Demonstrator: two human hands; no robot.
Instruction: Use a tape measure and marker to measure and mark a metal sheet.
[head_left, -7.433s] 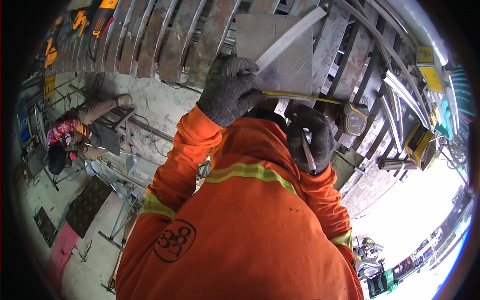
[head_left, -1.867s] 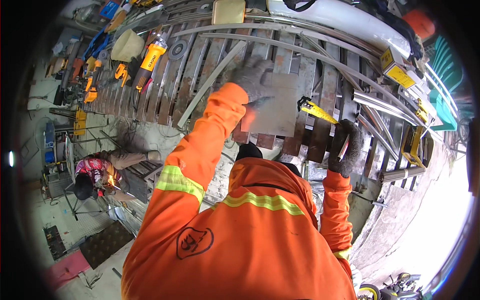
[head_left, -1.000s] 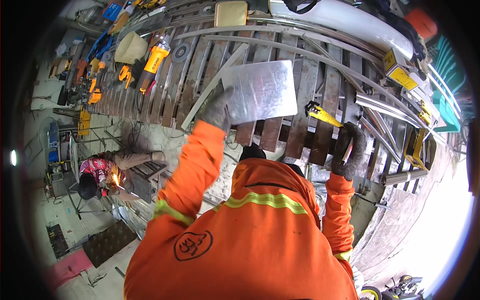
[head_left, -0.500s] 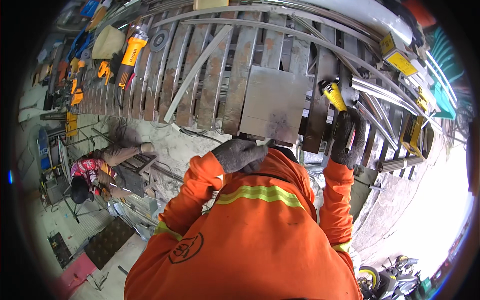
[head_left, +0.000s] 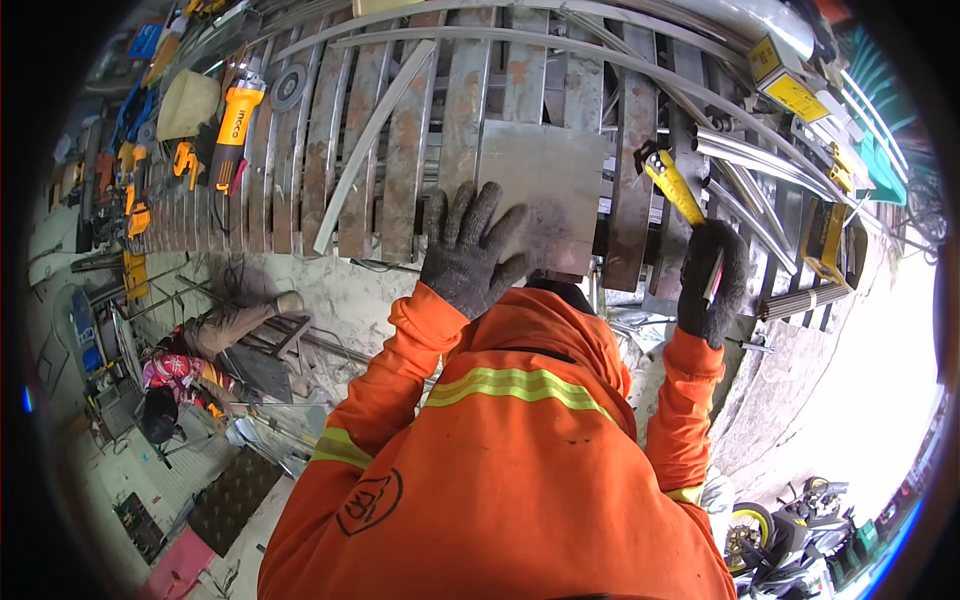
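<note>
My left hand (head_left: pixel 475 245), in a dark grey knit glove, is open with its fingers spread. It lies at the near left edge of a square grey metal sheet (head_left: pixel 550 180) on the slatted steel bench. My right hand (head_left: pixel 712 275), in a dark glove, is closed round the near end of a long yellow hand tool (head_left: pixel 676 188). The tool's dark far end points away and left, over the slats right of the sheet; its exact kind does not show. A slim white and red thing (head_left: pixel 714 280) shows at the right palm, mostly hidden by the fingers.
A yellow and black angle grinder (head_left: pixel 237 125) and a grinding disc (head_left: pixel 289 87) lie on the bench at left. Metal strips (head_left: pixel 375 145) and tubes (head_left: pixel 765 165) cross it. A yellow box (head_left: pixel 790 85) stands far right. Another person (head_left: pixel 175 375) crouches at lower left.
My left hand has opened and moved from near my body up to the sheet's left edge. The right hand has shifted slightly right with the yellow tool. My view has shifted a little.
</note>
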